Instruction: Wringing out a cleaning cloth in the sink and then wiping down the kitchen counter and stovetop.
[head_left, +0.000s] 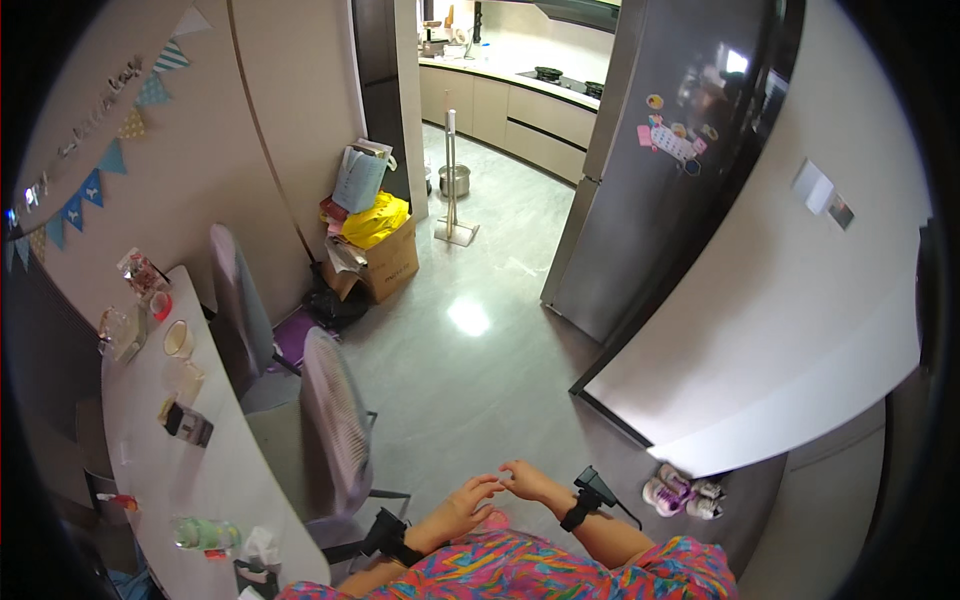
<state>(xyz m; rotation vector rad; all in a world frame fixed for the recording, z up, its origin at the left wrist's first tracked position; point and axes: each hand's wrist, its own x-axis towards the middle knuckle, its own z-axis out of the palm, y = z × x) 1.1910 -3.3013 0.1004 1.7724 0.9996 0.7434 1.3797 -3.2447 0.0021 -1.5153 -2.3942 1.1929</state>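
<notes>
Low in the view, my left hand (466, 508) is held out in front of my colourful patterned garment (517, 566), fingers apart and holding nothing. My right hand (525, 481) is just beside it, with its fingers slightly bent and nothing in them. The fingertips of both hands are close together; whether they touch is hard to tell. A black strapped device sits on each wrist, the left one (388, 534) and the right one (595, 491). Below the hands lies the grey floor (450, 405). The nearest furniture is a grey upholstered chair (337, 420) to the left.
A white table (225, 480) at left bears a green bottle (206, 533), a dark box (185, 424) and a cup (178, 340). Ahead stand a filled cardboard box (392, 262), a long-handled dustpan (456, 232) and a metal pot (454, 181). A refrigerator (622, 172) and shoes (679, 495) are at right.
</notes>
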